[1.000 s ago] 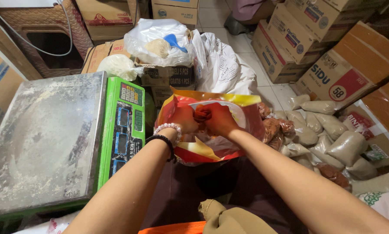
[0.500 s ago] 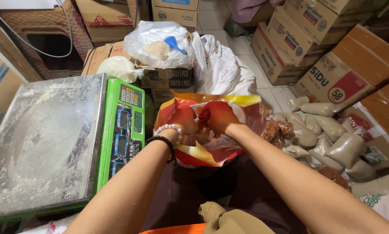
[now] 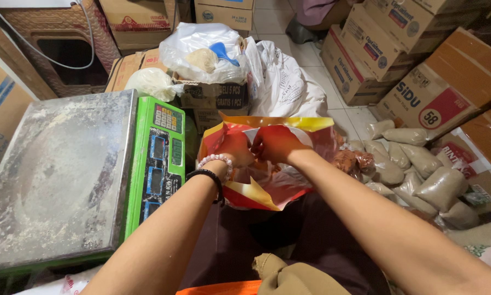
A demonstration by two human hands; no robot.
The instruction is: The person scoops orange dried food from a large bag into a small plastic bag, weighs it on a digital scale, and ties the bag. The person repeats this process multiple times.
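Red/yellow plastic bag (image 3: 267,175) crumpled, mouth open; both hands' fingers (image 3: 240,150) pinching its rim

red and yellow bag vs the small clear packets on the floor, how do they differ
The red and yellow bag is large, opaque and open, gripped by the left hand and right hand. The small clear packets are see-through, closed and filled with tan powder, lying untouched in a heap. The bag is one; the packets are many. Both are plastic.
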